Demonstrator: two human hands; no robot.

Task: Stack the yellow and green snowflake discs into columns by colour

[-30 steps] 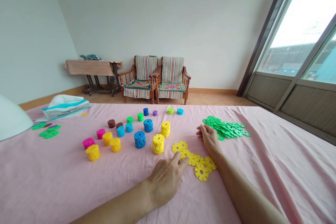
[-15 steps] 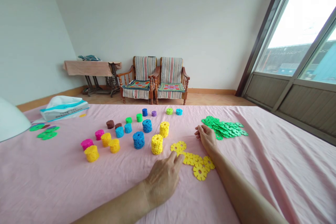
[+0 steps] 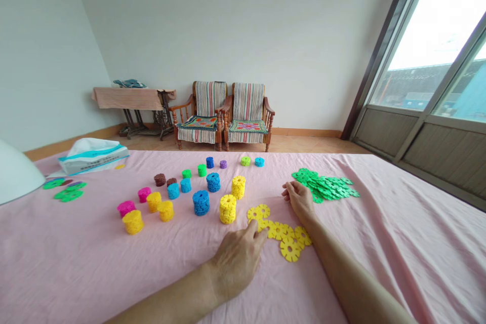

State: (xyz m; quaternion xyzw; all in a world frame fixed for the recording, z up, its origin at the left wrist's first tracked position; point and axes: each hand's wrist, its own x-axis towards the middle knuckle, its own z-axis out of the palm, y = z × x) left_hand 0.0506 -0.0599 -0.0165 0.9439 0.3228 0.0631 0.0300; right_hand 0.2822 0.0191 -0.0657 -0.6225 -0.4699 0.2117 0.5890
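Discs: flat, notched, yellow | left fingers: at them | cloth: wrinkled

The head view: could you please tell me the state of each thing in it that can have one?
Left hand, fingers bent at the loose yellow discs, grip unclear.
Right hand, fingers curled beside the green discs.
Loose yellow discs, spread, partly overlapping.
Green discs, heaped, overlapping.
Disc stacks, standing.
Tissue pack, open, tissue poking out.
Pink cloth, creased.
Armchairs, draped with covers.
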